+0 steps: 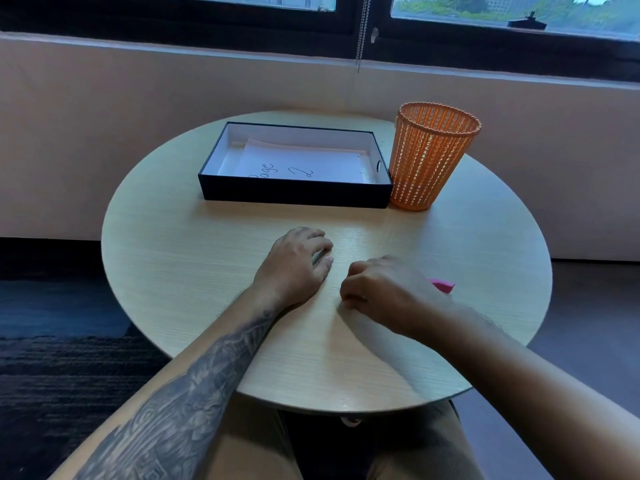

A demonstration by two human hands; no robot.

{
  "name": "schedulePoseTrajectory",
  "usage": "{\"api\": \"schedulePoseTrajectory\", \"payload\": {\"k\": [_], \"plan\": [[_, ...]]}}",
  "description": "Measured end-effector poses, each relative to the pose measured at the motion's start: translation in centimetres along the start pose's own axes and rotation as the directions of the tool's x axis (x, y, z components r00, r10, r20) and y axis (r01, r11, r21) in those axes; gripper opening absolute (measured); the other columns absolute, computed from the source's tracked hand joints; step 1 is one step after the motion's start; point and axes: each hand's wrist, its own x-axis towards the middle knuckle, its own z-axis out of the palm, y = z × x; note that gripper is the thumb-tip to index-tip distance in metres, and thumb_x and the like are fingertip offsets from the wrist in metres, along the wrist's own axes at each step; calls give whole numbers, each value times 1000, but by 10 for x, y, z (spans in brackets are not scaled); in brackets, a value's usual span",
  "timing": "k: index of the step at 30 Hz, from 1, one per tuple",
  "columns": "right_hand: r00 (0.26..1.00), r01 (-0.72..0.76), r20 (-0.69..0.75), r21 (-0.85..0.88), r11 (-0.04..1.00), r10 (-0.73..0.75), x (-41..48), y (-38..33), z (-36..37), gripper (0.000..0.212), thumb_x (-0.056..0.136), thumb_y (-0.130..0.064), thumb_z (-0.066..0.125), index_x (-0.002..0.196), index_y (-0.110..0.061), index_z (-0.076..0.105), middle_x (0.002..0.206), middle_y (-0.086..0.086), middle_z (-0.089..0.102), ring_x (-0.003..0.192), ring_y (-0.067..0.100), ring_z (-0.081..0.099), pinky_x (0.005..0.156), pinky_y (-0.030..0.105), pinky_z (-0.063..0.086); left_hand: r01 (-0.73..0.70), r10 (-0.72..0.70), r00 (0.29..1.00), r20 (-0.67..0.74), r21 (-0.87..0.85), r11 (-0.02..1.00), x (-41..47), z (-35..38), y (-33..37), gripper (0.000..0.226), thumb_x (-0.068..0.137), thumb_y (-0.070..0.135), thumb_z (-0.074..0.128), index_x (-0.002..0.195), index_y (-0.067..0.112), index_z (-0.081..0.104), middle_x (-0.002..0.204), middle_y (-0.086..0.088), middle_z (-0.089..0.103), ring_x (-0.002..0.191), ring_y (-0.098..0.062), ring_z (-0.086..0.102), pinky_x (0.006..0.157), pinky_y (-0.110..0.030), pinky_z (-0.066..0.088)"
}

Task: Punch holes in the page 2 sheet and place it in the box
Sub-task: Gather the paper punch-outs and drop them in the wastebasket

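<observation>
**L hand [294, 263], R hand [377, 292] idle; sheet [311, 161] in box [294, 195], looks done**

L hand resting on table [173, 237], fingers relaxed, gripping nothing. R hand beside it, fingers loosely curled in, nothing seen in them. Pink item [441, 285] just behind R hand, mostly hidden, prob. the punch. "Page 2" sheet flat in box at far side, basket [429, 157] touching box's right end. Tiny marks at sheet's right edge, maybe holes, too small to confirm. Placing done; punching prob. done; nothing obvious left.

The sheet [311, 161] is laid in the box [294, 195], upper centre. The basket [429, 157] is set right of it, perhaps touching.
</observation>
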Motion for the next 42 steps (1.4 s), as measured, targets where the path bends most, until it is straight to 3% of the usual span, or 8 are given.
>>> {"api": "schedulePoseTrajectory", "payload": {"k": [5, 8, 12, 17, 23, 27, 35, 42], "plan": [[992, 106, 88, -213, 971, -89, 13, -6, -9, 19, 94, -23, 58, 77, -25, 66, 73, -7, 64, 71, 18, 62, 68, 32, 36, -3, 3, 1000, 4, -2, 1000, 1, 1, 0, 30, 94, 34, 57, 119, 21, 68, 137, 1, 59, 131, -17, 45, 111, -39, 34], [985, 166, 93, -288, 943, -145, 17, -12, -8, 18, 91, -11, 57, 77, -20, 65, 72, -1, 67, 69, 20, 63, 66, 34, 43, -2, 2, 1000, -2, -2, 1000, 1, 1, 0, 29, 94, 33, 57, 118, 21, 68, 136, 1, 60, 130, -17, 46, 110, -38, 34], [985, 171, 70, -274, 947, -158, 17, -13, 0, 14, 86, -10, 56, 76, -13, 64, 70, 5, 66, 63, 22, 60, 63, 35, 42, 0, 0, 1000, -8, -3, 1000, 0, 1, 0, 29, 94, 32, 57, 118, 21, 69, 136, 1, 59, 131, -17, 46, 109, -36, 32], [996, 93, 30, -136, 986, -90, 17, -9, 6, 17, 85, -21, 39, 67, -22, 38, 61, -3, 49, 56, 17, 39, 61, 33, 35, 5, -5, 1000, -12, -7, 1000, 0, 0, 1, 28, 93, 33, 58, 116, 21, 69, 135, 2, 60, 130, -17, 46, 108, -36, 32], [992, -115, -25, 179, 977, 121, 0, 13, 8, 16, 88, -30, 45, 72, -28, 44, 64, -11, 47, 60, 9, 43, 64, 28, 34, 2, -2, 1000, -14, -5, 1000, -1, 0, 0, 30, 94, 35, 57, 119, 22, 68, 136, 2, 59, 131, -17, 45, 109, -36, 32], [987, -129, -65, 236, 963, 148, -10, 10, 11, 16, 91, -28, 50, 76, -29, 47, 68, -13, 50, 62, 6, 46, 66, 25, 33, -5, 4, 1000, -16, -7, 1000, -1, 1, 1, 30, 95, 35, 57, 119, 21, 68, 136, 2, 59, 131, -16, 45, 108, -34, 31], [995, -23, -89, 120, 993, 33, -17, 0, 9, 25, 99, -36, 52, 102, -27, 75, 92, -11, 71, 78, 7, 63, 76, 29, 50, -4, 4, 1000, -16, 8, 1000, -1, 0, 1, 31, 95, 36, 56, 120, 22, 68, 135, 2, 60, 130, -16, 46, 109, -37, 33], [993, 37, -109, -99, 994, -48, -26, -8, 16, 29, 94, -13, 50, 99, -25, 76, 86, -8, 65, 70, 14, 58, 65, 33, 50, -3, 3, 1000, -4, -2, 1000, 0, 1, 0, 31, 95, 36, 56, 120, 22, 67, 137, 2, 59, 132, -16, 45, 111, -40, 34]]}}
